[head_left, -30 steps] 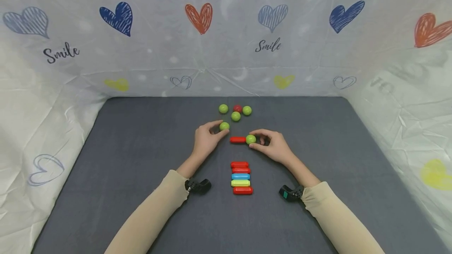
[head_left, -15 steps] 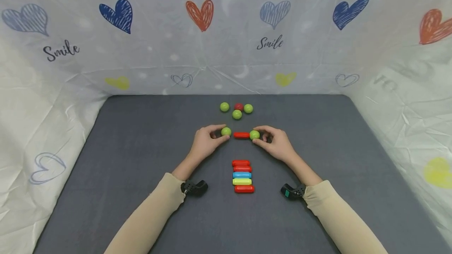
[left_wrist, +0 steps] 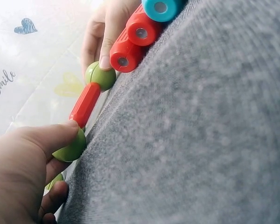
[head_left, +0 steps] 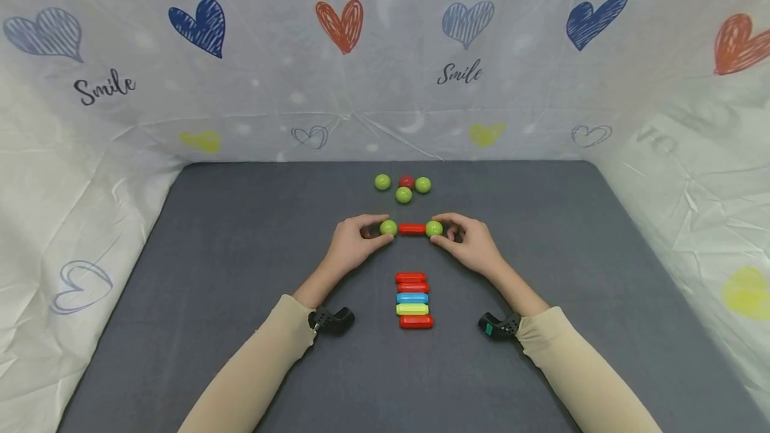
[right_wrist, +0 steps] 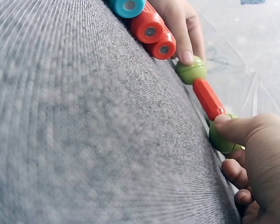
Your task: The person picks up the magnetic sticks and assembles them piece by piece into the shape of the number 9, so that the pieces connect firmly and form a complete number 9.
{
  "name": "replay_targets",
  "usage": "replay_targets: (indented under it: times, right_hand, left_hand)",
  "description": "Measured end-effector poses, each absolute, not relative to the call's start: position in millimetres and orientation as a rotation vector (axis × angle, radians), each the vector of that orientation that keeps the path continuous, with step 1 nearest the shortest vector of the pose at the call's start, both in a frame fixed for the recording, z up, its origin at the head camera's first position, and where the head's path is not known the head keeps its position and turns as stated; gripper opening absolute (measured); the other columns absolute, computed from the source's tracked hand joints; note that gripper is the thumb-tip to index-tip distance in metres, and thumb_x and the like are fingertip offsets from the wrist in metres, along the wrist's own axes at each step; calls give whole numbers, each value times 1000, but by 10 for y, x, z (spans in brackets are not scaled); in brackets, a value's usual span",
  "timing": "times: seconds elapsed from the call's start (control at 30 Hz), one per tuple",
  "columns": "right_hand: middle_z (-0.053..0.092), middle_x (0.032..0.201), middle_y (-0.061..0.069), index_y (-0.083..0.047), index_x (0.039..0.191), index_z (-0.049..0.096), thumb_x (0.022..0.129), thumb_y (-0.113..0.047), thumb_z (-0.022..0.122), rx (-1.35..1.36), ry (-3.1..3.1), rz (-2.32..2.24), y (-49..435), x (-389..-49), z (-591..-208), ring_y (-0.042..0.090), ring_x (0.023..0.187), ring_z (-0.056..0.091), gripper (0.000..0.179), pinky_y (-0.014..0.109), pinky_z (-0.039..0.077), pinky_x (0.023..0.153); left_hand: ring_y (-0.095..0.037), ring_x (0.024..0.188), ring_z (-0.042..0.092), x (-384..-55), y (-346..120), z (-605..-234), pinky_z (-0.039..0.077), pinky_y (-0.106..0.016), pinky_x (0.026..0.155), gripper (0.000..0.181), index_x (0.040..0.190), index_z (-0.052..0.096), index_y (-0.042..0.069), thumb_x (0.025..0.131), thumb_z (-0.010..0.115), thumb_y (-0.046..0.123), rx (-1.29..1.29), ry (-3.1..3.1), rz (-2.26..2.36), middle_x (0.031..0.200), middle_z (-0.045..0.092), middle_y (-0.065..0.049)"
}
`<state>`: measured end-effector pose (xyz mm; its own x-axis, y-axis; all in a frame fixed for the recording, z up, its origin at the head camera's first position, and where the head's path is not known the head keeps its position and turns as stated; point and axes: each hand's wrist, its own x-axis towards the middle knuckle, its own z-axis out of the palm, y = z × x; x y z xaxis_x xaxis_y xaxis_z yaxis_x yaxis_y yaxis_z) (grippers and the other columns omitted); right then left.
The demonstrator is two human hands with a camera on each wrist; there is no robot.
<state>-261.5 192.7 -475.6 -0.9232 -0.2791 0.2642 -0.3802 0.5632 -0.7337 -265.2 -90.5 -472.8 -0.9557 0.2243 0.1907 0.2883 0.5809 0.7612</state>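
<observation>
A red magnetic rod [head_left: 412, 228] lies crosswise between two green balls. My left hand [head_left: 353, 241] pinches the left green ball [head_left: 388, 228] between thumb and fingers. On the other side, my right hand [head_left: 472, 243] grips the right green ball [head_left: 434, 228] the same way. Seen from the right wrist, the rod [right_wrist: 208, 99] meets the left-hand ball [right_wrist: 191, 70] end to end. My right thumb partly covers the joint at the other ball [right_wrist: 220, 137]. In the left wrist view, the left thumb hides part of its ball [left_wrist: 71, 147].
Nearer me is a row of rods: red [head_left: 411, 278], another red, blue [head_left: 412, 298], yellow [head_left: 412, 310] and red [head_left: 416, 322]. Farther back sit a red ball [head_left: 406, 182] and three green balls [head_left: 404, 195]. A printed cloth [head_left: 385, 85] rises behind the grey table [head_left: 240, 232].
My left hand has brought its green ball toward me and rightward, up to the rod's left end. The right hand, ball and rod shifted slightly, then stayed nearly still.
</observation>
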Motion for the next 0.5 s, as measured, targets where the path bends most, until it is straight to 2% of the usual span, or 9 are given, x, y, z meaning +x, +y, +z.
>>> replay_targets:
  times: [0.5]
  right_hand:
    - [60, 75, -1, -14, 130, 74, 95, -23, 84, 558, -2689, 1265, 1918, -2613, -4748, 14, 65, 51, 38, 26, 37, 60]
  left_hand:
    - [-16, 67, 52, -2659, -894, -4725, 40, -29, 61, 44, 134, 77, 19, 92, 86, 30, -458, -2738, -1336, 81, 65, -3]
